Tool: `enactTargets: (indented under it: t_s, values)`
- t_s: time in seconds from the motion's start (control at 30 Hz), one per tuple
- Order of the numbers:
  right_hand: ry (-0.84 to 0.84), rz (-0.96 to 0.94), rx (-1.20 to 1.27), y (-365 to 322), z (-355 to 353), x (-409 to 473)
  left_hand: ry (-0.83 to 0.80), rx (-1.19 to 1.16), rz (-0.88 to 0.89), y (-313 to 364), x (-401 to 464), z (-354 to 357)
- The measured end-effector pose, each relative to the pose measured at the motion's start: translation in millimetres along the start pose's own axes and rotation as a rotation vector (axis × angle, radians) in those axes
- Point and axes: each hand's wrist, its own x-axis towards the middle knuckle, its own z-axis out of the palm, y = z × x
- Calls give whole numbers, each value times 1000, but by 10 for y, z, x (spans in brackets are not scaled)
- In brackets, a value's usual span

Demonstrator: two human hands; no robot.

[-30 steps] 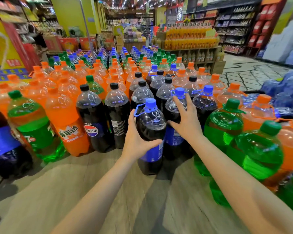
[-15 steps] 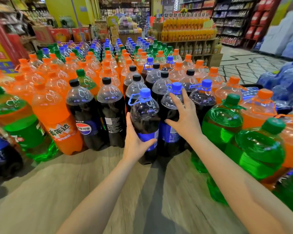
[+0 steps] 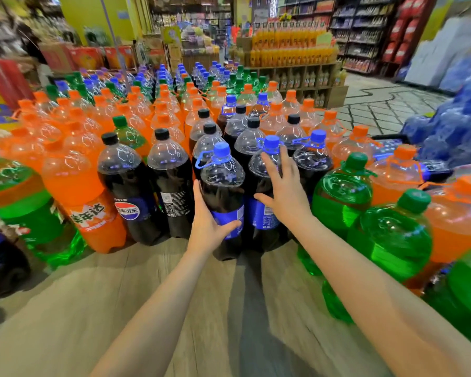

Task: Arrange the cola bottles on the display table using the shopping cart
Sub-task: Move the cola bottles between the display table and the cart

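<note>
A large cola bottle with a blue cap (image 3: 223, 191) stands at the front of the wooden display table (image 3: 174, 308). My left hand (image 3: 208, 223) grips its lower body, thumb across the blue label. Just to its right stands a second blue-capped cola bottle (image 3: 264, 216). My right hand (image 3: 286, 191) lies against that bottle with straight, spread fingers reaching up to its neck. To the left stand black-capped cola bottles (image 3: 123, 186), and more cola bottles fill the rows behind. The shopping cart is barely visible at the right, behind the bottles.
Orange soda bottles (image 3: 74, 186) crowd the left and back of the table. Green soda bottles (image 3: 343, 202) line the right side next to my right arm. Bare wood lies in front of the bottles. A tiled aisle (image 3: 378, 104) and store shelves lie beyond.
My left hand has pushed the blue-capped bottle back, closing the gap to the row of cola bottles. My right hand has stayed against the neighbouring bottle.
</note>
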Motion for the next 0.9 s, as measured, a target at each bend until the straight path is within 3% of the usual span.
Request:
enactTargets:
  t_s: [0.1, 0.2, 0.3, 0.47, 0.7, 0.9]
  values:
    - [-25, -7, -129, -27, -44, -32, 58, 97, -77, 138, -77, 5]
    - [-12, -99, -195, -47, -58, -190, 88, 376, -57, 236, -212, -54]
    - [-13, -195, -155, -6, -6, -473, 51, 671, -17, 309, -493, -123]
    - [-80, -252, -35, 70, 36, -980, 50, 964, 20, 355, -1149, -173]
    - [-191, -336, 4, 81, -94, -1569, 104, 1092, 155, 607, -1864, -360]
    - [-226, -407, 54, 188, -326, -2201, 87, 1174, 152, 859, -2531, -371]
